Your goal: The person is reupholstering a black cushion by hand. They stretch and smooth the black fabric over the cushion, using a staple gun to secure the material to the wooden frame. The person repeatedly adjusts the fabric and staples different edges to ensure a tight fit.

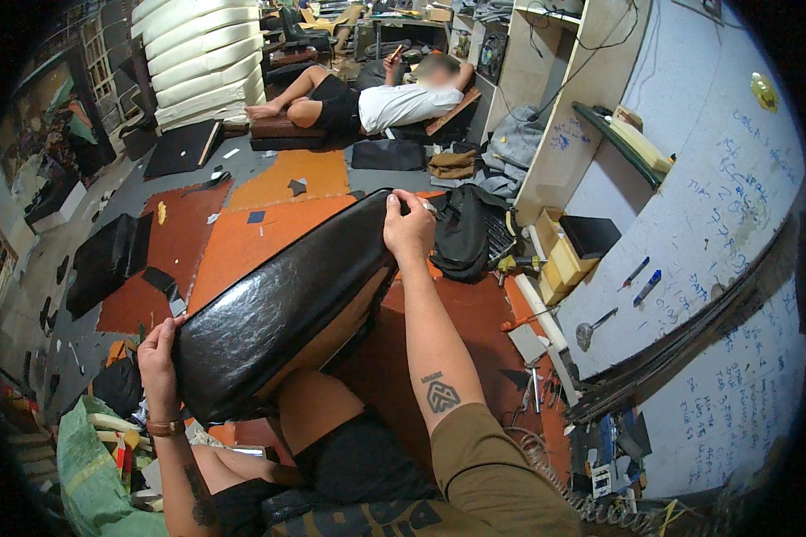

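Two-handed, you hold the glossy black cover point(269, 309) aslant over your thigh point(318, 407) — left grip point(158, 358) raised, pinching its near end; right grip point(409, 225), arm point(437, 331) stretched farther forward, clasping its far corner.

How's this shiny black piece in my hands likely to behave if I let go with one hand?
The shiny black piece would probably droop or swing, since the left hand and right hand grip it near opposite ends. Its glossy face may feel slippery. Small ripples across it suggest a fairly pliable skin.
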Action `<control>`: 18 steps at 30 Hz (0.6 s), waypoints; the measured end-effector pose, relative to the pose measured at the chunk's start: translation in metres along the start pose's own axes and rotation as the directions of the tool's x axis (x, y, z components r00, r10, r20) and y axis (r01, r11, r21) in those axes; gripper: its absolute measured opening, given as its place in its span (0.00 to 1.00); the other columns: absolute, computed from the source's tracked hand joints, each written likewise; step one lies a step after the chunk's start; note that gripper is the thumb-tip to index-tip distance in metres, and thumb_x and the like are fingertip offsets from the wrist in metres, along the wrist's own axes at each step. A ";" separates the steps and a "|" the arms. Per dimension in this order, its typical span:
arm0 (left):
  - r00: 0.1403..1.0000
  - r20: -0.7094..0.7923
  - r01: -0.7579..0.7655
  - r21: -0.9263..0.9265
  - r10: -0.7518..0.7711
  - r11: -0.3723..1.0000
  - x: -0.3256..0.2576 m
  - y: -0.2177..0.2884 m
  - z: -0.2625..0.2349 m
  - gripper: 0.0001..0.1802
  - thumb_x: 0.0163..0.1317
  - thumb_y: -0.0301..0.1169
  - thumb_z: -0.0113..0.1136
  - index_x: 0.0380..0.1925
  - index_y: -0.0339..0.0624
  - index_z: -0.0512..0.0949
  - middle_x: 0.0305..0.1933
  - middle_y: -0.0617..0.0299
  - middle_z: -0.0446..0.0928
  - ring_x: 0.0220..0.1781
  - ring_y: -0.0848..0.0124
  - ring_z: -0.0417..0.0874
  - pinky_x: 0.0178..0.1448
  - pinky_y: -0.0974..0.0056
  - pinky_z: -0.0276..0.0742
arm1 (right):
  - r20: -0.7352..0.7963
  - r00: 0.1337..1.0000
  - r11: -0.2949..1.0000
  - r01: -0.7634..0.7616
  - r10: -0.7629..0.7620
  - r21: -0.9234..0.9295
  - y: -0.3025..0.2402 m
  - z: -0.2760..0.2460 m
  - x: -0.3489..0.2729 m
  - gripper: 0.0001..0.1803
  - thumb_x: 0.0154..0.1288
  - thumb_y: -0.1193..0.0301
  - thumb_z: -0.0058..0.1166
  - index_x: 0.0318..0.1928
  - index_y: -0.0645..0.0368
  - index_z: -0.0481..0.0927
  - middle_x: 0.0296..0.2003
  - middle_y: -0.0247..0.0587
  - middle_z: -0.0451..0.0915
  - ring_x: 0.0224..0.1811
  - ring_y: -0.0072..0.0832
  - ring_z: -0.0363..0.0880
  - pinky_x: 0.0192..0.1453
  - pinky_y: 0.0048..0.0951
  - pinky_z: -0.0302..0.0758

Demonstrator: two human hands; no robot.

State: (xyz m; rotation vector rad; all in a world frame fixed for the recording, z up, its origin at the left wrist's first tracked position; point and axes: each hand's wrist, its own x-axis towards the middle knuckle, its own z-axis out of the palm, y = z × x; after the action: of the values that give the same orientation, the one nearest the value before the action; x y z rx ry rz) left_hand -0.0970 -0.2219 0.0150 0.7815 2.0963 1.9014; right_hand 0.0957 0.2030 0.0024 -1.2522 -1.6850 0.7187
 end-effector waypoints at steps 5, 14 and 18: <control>0.908 0.095 -0.399 0.487 0.407 0.777 -0.030 0.028 0.015 0.20 0.78 0.37 0.63 0.59 0.31 0.86 0.67 0.50 0.84 0.70 0.57 0.82 0.76 0.57 0.72 | 0.099 0.995 0.967 0.005 0.021 -0.255 -0.019 -0.012 -0.007 0.23 0.81 0.48 0.50 0.65 0.40 0.86 0.70 0.36 0.81 0.74 0.52 0.74 0.77 0.60 0.72; 0.815 0.545 -0.569 0.690 0.196 0.447 -0.089 0.050 0.005 0.64 0.43 0.49 0.87 0.81 0.42 0.65 0.89 0.50 0.58 0.92 0.41 0.49 0.85 0.20 0.41 | 0.279 0.827 0.848 0.525 -0.488 -0.071 0.003 -0.017 -0.063 0.27 0.84 0.53 0.52 0.73 0.50 0.80 0.81 0.46 0.68 0.88 0.59 0.51 0.88 0.63 0.50; 0.819 0.507 -0.574 0.738 0.270 0.356 -0.091 0.031 0.008 0.61 0.43 0.36 0.86 0.80 0.46 0.66 0.88 0.53 0.58 0.91 0.43 0.51 0.84 0.18 0.45 | 0.055 0.994 0.773 0.035 -0.090 0.633 -0.005 -0.009 -0.218 0.26 0.75 0.69 0.69 0.65 0.67 0.74 0.64 0.49 0.77 0.66 0.39 0.75 0.76 0.41 0.70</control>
State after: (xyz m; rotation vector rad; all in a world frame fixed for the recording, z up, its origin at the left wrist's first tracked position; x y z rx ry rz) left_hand -0.0094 -0.2604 0.0257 1.8564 2.7603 0.5088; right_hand 0.1223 -0.0057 -0.0573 -0.6852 -1.3553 1.1895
